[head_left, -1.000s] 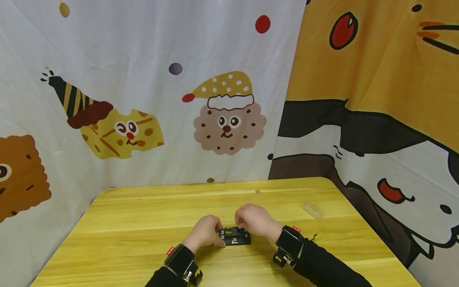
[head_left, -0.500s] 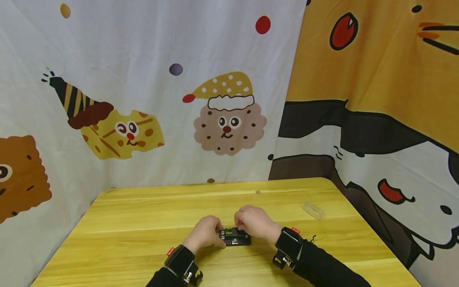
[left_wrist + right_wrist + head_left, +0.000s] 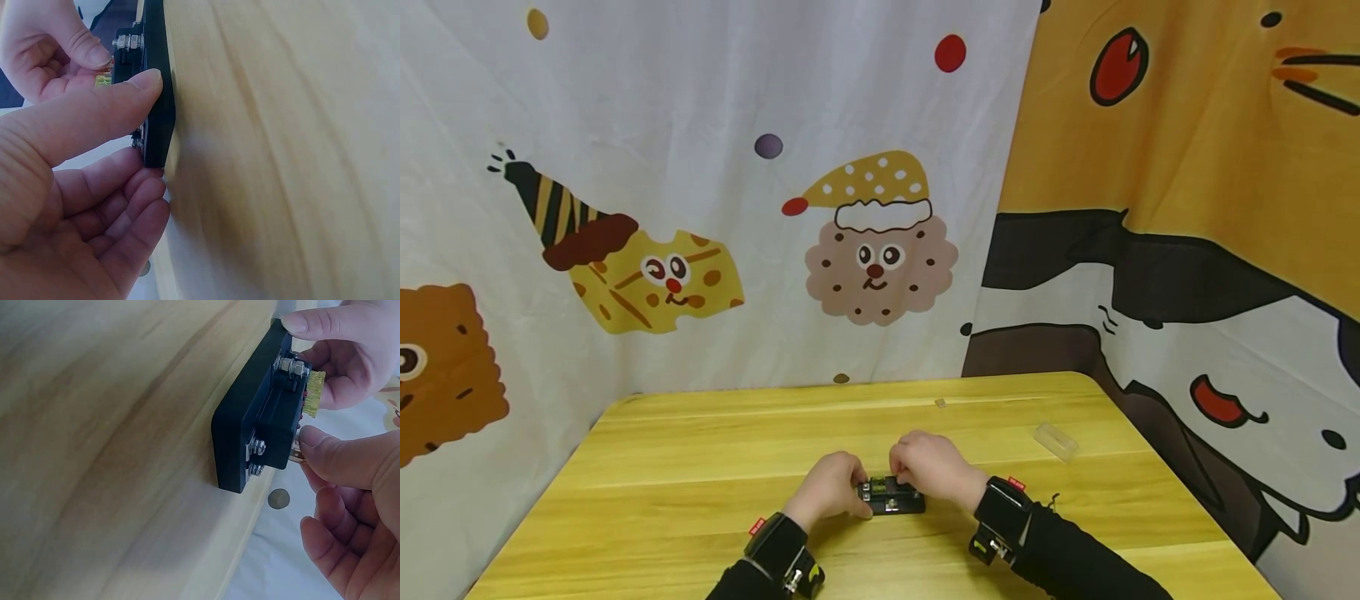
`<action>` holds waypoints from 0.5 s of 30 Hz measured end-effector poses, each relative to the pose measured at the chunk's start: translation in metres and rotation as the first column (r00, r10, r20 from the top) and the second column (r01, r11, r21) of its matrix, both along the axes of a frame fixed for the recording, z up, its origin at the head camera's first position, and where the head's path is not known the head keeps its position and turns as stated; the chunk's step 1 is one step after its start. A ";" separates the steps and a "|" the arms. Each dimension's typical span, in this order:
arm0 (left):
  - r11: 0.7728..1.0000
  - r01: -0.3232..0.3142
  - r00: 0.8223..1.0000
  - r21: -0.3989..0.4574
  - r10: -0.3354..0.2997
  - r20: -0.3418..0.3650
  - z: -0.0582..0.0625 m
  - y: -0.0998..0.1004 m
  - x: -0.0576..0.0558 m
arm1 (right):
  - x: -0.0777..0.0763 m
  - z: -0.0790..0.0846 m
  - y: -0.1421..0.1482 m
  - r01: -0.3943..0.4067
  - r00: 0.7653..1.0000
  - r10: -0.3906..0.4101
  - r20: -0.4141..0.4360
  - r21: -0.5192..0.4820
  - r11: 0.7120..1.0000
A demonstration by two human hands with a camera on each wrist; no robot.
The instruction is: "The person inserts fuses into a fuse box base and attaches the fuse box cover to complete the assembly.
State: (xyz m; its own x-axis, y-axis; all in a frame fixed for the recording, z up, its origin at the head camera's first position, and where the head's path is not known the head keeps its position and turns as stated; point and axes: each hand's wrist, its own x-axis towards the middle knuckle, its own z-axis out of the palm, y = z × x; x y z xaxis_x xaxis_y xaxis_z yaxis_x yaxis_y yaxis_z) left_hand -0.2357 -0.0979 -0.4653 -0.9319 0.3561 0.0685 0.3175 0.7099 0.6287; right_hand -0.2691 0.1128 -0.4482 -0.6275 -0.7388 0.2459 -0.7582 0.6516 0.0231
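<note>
Terminal block (image 3: 891, 505), black, on table (image 3: 700, 500), long axis left-right between hands. Left hand (image 3: 829, 487) grips left end; right hand (image 3: 936, 463), equally near, pinches small piece (image 3: 295, 450) toward right end.

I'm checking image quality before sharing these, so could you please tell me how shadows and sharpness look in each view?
Head view: black device too small for fine detail; left wrist: slightly hazy, soft shadow on the table beside the left hand; right wrist: soft shadow beside the black device, wood grain blurry.
</note>
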 end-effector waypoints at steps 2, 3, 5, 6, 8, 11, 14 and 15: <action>1.000 0.001 1.000 0.001 -0.001 -0.002 0.000 0.000 0.000 | 0.000 0.001 0.000 -0.004 1.000 0.004 0.005 -0.010 1.000; 1.000 0.001 1.000 0.000 -0.001 -0.002 0.000 0.000 0.000 | 0.000 0.001 0.000 -0.008 1.000 0.008 0.007 -0.015 1.000; 1.000 0.001 1.000 0.001 -0.001 0.000 -0.001 0.000 0.000 | 0.000 0.001 0.000 -0.017 1.000 0.017 0.011 -0.024 1.000; 1.000 0.001 1.000 0.003 -0.001 0.002 -0.001 0.000 0.000 | 0.000 0.001 0.001 -0.022 1.000 0.023 0.012 -0.027 0.999; 1.000 0.001 1.000 0.005 -0.001 0.006 -0.002 0.000 -0.001 | 0.000 0.001 0.001 -0.034 0.999 0.034 0.016 -0.033 0.999; 1.000 0.003 1.000 0.007 -0.003 0.008 -0.002 0.000 -0.001 | 0.000 0.003 0.000 -0.044 0.999 0.045 0.028 -0.042 0.998; 1.000 0.004 1.000 0.008 -0.004 0.006 -0.002 0.000 -0.002 | 0.000 0.004 0.000 -0.047 0.998 0.049 0.043 -0.049 0.998; 1.000 0.004 1.000 0.008 -0.004 0.005 -0.002 0.000 -0.002 | 0.000 0.005 0.000 -0.048 0.998 0.051 0.046 -0.052 0.998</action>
State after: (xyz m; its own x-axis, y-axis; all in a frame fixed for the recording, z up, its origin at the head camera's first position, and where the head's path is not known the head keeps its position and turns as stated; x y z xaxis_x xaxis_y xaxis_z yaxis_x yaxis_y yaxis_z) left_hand -0.2376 -0.0981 -0.4675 -0.9307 0.3597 0.0670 0.3176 0.7033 0.6360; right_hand -0.2688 0.1125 -0.4435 -0.6025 -0.7565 0.2543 -0.7889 0.6128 -0.0459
